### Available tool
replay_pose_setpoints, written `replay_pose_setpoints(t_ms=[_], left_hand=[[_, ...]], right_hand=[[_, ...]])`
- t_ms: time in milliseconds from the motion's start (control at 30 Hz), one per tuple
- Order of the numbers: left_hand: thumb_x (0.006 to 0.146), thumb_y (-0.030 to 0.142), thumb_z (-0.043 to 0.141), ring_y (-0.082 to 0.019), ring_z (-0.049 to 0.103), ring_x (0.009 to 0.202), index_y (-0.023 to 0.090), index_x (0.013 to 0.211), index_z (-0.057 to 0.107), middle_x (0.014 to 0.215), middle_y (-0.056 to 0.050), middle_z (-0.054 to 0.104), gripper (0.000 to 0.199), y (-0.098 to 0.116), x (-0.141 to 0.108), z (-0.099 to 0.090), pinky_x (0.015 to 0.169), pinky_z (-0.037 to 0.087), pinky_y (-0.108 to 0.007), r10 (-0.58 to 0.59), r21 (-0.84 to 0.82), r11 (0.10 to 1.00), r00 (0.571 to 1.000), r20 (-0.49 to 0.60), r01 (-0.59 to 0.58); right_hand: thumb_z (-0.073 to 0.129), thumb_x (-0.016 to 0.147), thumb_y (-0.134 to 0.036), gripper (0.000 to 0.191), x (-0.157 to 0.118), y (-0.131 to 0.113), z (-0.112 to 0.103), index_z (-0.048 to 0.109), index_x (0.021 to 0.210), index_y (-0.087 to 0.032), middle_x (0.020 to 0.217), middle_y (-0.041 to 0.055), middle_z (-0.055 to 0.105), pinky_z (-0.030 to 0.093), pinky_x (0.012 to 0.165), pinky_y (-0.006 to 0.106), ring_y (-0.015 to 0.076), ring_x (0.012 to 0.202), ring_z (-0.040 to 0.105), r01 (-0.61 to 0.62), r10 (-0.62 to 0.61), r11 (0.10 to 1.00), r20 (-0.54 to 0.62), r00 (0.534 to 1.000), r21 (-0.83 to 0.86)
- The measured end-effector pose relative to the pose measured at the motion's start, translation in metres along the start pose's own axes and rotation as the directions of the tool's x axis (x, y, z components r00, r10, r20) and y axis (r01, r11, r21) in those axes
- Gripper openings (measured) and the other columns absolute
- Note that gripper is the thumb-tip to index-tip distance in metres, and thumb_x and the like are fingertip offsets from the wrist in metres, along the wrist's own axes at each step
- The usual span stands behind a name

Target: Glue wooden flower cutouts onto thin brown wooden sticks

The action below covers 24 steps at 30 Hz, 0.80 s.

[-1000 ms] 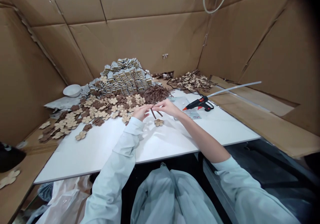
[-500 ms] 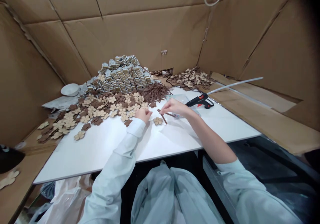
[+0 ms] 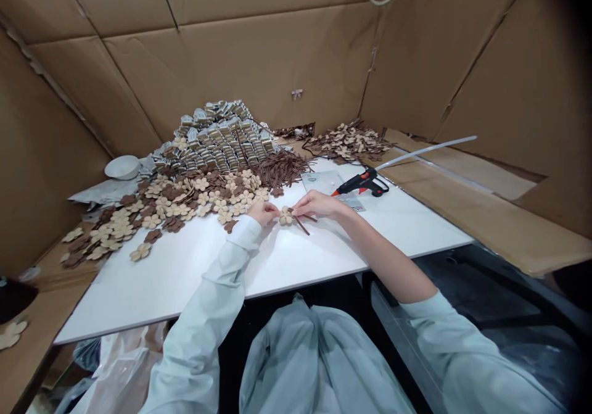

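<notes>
Brown strip [image 3: 302, 225] in right hand [image 3: 318, 204], beside beige flower [image 3: 285, 218]

Across the smooth white worktop [image 3: 194, 284] we go: a sprawling heap of beige and brown flower-shaped pieces [image 3: 173, 205] spills over the far left corner, one loose beige flower-shaped piece [image 3: 140, 252] sits nearer the left edge, thin dark-brown strips [image 3: 281, 168] bristle at the far edge, and toward the right edge, a black glue gun with an orange nozzle [image 3: 359, 182] meets a pale flat sheet [image 3: 319, 181]!
</notes>
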<state>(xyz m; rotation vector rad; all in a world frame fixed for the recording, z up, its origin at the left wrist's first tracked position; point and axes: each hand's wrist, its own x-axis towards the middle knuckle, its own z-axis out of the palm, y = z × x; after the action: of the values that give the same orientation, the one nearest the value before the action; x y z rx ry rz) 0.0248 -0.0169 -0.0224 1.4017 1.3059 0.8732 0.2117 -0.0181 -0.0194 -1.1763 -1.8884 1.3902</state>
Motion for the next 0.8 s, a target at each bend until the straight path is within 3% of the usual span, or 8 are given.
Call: replay_pose_setpoints(t_ms=[67,167,267,367,433,600,800], left_hand=[[0.052,0.008,0.068,-0.006,0.044,0.039,0.012,0.048,0.055,0.042,0.002,0.05,0.014,0.005,-0.002,0.0,0.049,0.042,-0.021,-0.043,-0.029,0.999,0.997,0.056,0.045],[0.057,0.011,0.067,-0.011,0.056,0.054,0.011,0.054,0.05,0.056,-0.002,0.058,0.018,0.013,-0.005,0.003,0.061,0.049,-0.029,-0.102,-0.245,0.961,0.988,0.113,0.127],[0.061,0.012,0.066,-0.012,0.058,0.056,0.012,0.06,0.047,0.057,-0.002,0.058,0.019,0.016,-0.008,0.006,0.063,0.051,-0.035,-0.118,-0.364,0.921,0.989,0.086,0.141],[0.062,0.012,0.064,-0.011,0.056,0.052,0.013,0.066,0.048,0.055,0.001,0.055,0.017,0.016,-0.009,0.009,0.058,0.052,-0.034,-0.065,-0.359,0.931,0.998,0.002,0.062],[0.062,0.013,0.063,-0.01,0.055,0.051,0.014,0.069,0.051,0.056,0.002,0.055,0.014,0.016,-0.01,0.011,0.055,0.052,-0.031,0.008,-0.332,0.943,1.0,0.007,-0.005],[0.059,0.019,0.065,-0.009,0.053,0.053,0.013,0.072,0.059,0.058,0.0,0.056,0.016,0.017,-0.014,0.013,0.055,0.052,-0.028,0.113,-0.282,0.955,0.992,0.051,-0.094],[0.055,0.02,0.067,-0.01,0.054,0.06,0.013,0.067,0.061,0.07,-0.003,0.062,0.015,0.013,-0.011,0.016,0.058,0.051,-0.027,0.13,-0.287,0.949,0.991,-0.01,-0.128]], right_hand=[[0.065,0.054,-0.033,0.03,0.001,0.002,0.0,0.069,0.073,-0.01,0.037,-0.0041,0.045,0.026,0.042,0.021,0.0045,0.039,0.031,-0.003,0.004,0.997,-0.02,1.0,0.074],[0.068,0.051,-0.031,0.03,0.0,0.001,0.001,0.069,0.071,-0.01,0.046,-0.0004,0.054,0.028,0.044,0.021,0.0054,0.044,0.037,-0.013,0.025,0.985,-0.071,0.997,0.175],[0.069,0.049,-0.029,0.028,-0.003,-0.004,0.003,0.069,0.071,-0.011,0.059,0.0029,0.061,0.032,0.047,0.021,0.0068,0.05,0.044,-0.013,0.03,0.97,-0.067,0.997,0.242],[0.068,0.051,-0.029,0.025,-0.006,-0.008,0.006,0.068,0.068,-0.011,0.056,0.0015,0.059,0.031,0.045,0.02,0.0064,0.047,0.043,-0.022,0.018,0.974,0.019,1.0,0.224],[0.066,0.053,-0.03,0.024,-0.007,-0.009,0.007,0.067,0.066,-0.01,0.051,0.0002,0.056,0.029,0.042,0.02,0.0055,0.043,0.039,-0.021,0.012,0.982,0.047,0.999,0.189],[0.064,0.055,-0.032,0.026,-0.006,-0.006,0.009,0.067,0.069,-0.011,0.058,0.0016,0.058,0.03,0.043,0.019,0.0061,0.046,0.041,0.004,-0.001,0.985,-0.016,1.0,0.174],[0.062,0.056,-0.03,0.022,-0.005,-0.004,0.009,0.066,0.064,-0.011,0.062,0.0022,0.059,0.031,0.045,0.019,0.0069,0.05,0.042,0.015,-0.003,0.992,-0.089,0.996,0.129]])
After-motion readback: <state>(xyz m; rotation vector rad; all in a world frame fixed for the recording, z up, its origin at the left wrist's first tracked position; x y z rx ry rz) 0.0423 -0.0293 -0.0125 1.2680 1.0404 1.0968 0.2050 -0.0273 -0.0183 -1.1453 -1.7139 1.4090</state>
